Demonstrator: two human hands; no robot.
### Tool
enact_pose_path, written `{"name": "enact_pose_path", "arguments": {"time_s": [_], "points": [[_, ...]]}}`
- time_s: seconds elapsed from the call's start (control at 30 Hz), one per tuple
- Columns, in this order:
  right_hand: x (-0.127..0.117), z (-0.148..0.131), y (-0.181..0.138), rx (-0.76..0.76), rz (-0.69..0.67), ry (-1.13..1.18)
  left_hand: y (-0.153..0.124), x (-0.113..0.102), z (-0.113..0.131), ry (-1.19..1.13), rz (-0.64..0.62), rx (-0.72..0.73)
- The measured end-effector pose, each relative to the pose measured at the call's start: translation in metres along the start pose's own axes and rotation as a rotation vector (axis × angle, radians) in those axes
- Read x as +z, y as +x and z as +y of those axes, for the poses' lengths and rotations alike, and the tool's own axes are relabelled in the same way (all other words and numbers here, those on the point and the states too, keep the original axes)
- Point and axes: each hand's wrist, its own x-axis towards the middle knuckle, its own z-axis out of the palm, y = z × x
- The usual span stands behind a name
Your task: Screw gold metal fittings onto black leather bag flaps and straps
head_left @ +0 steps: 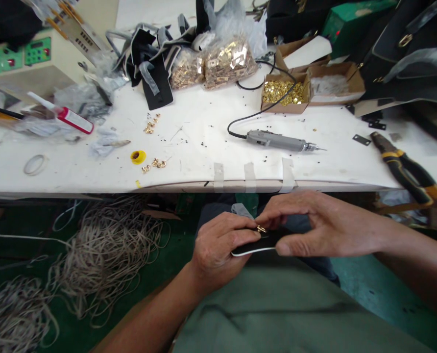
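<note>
Gripped by the left hand [218,245] and right hand [310,228] just off the table's [314,174] near edge, the black piece [260,244] bore a gold clasp [261,229] that — small (and shiny) — could have slipped askew if either grip loosened.

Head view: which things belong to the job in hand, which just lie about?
Job, likely: black piece in left hand, right hand at it; gold fitting; loose gold fittings; perhaps grey power driver.

Lying about, apparently: red-and-white bottle; yellow ring; pliers; cord heap.
</note>
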Motion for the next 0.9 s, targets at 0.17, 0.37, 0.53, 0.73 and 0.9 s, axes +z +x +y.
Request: {"name": "enact_pose_path", "arguments": {"time_s": [0.17, 0.37, 0.53, 0.73, 0.9], "points": [[0.019, 0.002, -0.005, -0.156, 0.179, -0.300, 0.001, 0.000, 0.002, -0.002, 0.045, -0.039], [0.041, 0.012, -0.006, -0.331, 0.393, -0.429, 0.000, -0.001, 0.004, -0.020, 0.045, -0.085], [0.043, 0.014, -0.006, -0.288, 0.365, -0.363, -0.004, -0.002, 0.005, -0.034, 0.020, -0.085], [0.048, 0.016, -0.008, -0.341, 0.420, -0.463, -0.006, -0.003, 0.007, -0.056, 0.005, -0.113], [0.051, 0.017, -0.007, -0.384, 0.464, -0.494, -0.004, -0.004, 0.006, -0.074, 0.023, -0.109]]}}
